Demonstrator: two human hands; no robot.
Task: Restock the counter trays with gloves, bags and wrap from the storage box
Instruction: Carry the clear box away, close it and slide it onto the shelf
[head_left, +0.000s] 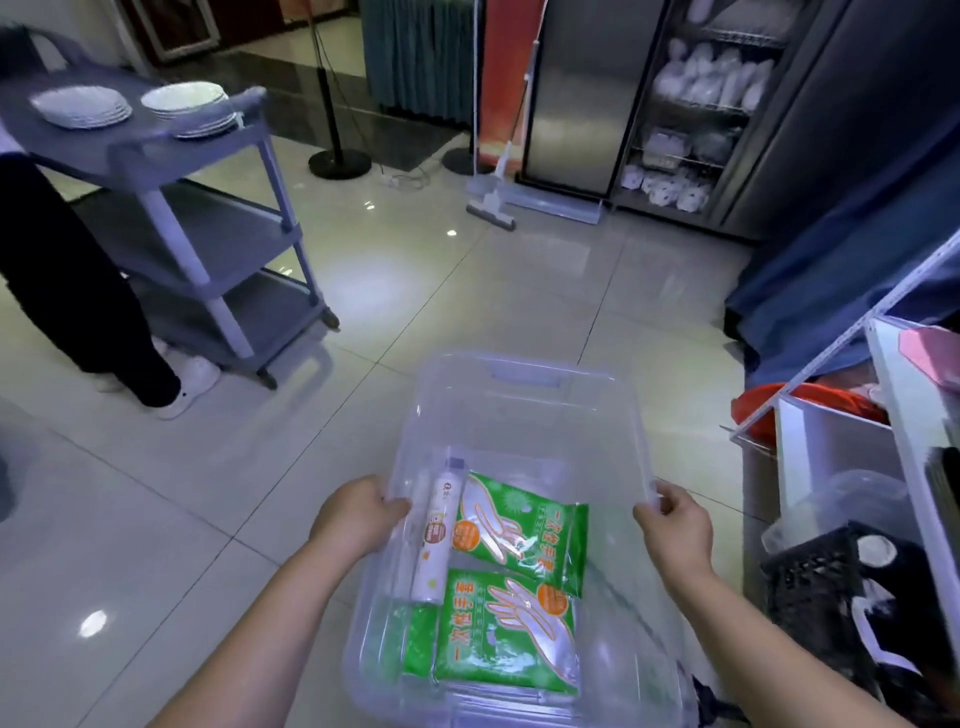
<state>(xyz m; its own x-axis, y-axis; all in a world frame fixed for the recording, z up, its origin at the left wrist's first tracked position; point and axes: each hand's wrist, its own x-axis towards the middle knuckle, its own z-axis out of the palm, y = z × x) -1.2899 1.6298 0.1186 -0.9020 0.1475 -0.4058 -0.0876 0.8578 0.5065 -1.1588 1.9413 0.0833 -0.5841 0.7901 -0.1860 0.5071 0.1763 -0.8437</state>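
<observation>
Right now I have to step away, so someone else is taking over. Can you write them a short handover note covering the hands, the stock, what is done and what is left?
Left hand grips the left rim of the clear storage box. Right hand grips the right rim.
In the box, the wrap roll lies along the left wall. Beside it are the far glove pack and the near glove pack. A third green pack is partly hidden at the near left.
Done: cannot tell, as no counter tray is clearly in view.
Left: take the box to the trays and unload everything.
</observation>
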